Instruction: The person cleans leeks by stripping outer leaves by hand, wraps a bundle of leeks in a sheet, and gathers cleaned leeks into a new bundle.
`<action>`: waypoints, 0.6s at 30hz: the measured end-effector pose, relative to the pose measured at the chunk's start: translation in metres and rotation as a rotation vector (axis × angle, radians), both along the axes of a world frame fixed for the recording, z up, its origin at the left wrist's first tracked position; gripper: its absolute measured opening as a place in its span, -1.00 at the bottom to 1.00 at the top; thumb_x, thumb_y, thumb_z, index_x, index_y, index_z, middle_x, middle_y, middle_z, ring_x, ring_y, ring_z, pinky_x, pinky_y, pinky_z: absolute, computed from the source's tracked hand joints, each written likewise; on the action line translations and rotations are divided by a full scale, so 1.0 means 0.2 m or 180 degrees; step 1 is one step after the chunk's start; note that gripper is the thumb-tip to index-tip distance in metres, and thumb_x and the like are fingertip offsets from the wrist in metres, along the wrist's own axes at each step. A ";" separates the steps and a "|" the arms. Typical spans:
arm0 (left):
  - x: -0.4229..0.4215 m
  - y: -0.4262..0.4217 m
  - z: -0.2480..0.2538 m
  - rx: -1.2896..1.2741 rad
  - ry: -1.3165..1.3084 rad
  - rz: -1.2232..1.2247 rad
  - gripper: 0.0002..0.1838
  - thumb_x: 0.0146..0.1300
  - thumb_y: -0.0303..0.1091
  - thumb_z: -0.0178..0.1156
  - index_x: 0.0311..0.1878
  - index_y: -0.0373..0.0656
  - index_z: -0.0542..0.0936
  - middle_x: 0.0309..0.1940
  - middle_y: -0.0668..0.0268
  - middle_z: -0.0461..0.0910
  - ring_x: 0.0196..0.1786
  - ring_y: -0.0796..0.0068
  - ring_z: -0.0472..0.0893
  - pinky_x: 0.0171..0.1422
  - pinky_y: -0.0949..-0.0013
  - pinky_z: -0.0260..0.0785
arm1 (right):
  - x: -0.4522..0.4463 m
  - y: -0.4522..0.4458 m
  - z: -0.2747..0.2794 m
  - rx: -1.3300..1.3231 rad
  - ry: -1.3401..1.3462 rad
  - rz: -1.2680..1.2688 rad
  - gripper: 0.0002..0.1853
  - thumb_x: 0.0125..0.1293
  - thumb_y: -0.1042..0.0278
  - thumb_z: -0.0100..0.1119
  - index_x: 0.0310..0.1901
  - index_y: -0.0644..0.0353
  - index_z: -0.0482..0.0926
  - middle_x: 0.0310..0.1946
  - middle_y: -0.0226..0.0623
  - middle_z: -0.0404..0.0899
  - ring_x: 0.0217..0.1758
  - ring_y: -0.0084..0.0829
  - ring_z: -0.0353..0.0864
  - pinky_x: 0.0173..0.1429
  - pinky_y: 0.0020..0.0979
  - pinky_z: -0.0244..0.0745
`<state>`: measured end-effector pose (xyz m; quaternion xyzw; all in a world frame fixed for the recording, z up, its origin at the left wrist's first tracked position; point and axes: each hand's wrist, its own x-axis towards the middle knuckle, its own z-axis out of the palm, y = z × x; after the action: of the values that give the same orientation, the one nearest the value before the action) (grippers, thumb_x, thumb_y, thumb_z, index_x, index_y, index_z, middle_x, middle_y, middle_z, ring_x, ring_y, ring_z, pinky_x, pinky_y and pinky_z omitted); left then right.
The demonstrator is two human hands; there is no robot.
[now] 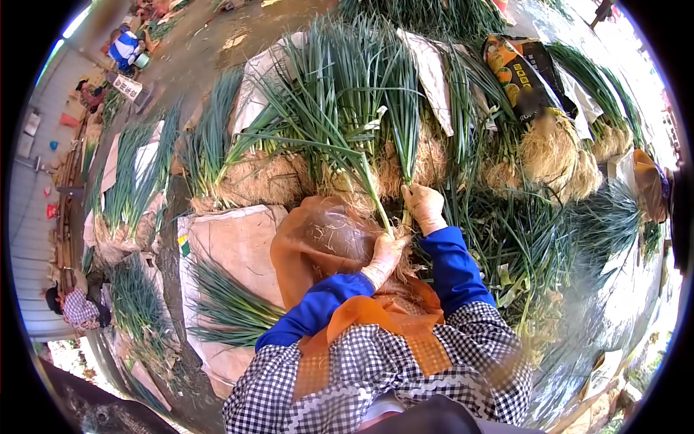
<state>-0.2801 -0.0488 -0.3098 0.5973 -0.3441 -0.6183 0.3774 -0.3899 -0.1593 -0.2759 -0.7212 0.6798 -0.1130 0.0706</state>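
Note:
My left hand [387, 257] is closed round the pale lower stem of a green onion [377, 199], whose leaves reach up and to the left. Just above and to the right, my right hand [425, 205] pinches another upright green onion stalk [409, 163]. The roots below my hands are partly hidden by fingers and sleeves. Directly ahead stands a thick bunch of green onions [347, 87] with tangled straw-coloured roots [264, 177]. An orange translucent apron [289, 253] covers my lap.
Loose green leaves [506, 246] are heaped at my right. More green onions [235, 304] lie on a pale sack [231, 239] at my left. A black printed bag [531, 79] rests among bunches at the upper right. Several people work at far left, one in a checked top [79, 309].

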 end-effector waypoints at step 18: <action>0.11 -0.04 0.20 0.1166 0.2404 0.0522 -0.80 0.21 -0.38 0.14 -0.10 -0.19 0.53 -0.50 0.43 0.51 -0.58 0.65 0.43 -0.57 0.61 0.26 | -0.59 0.44 -0.06 0.0827 -0.0160 0.0796 -0.56 0.34 -0.05 -0.14 -0.28 0.18 0.55 -0.40 -0.09 0.59 -0.33 -0.15 0.58 -0.25 -0.20 0.45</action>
<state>-0.2585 -0.0570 -0.2690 0.4114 -0.0176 -0.8125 0.4126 -0.5086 -0.0716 -0.2884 -0.7819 0.5917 -0.0326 0.1936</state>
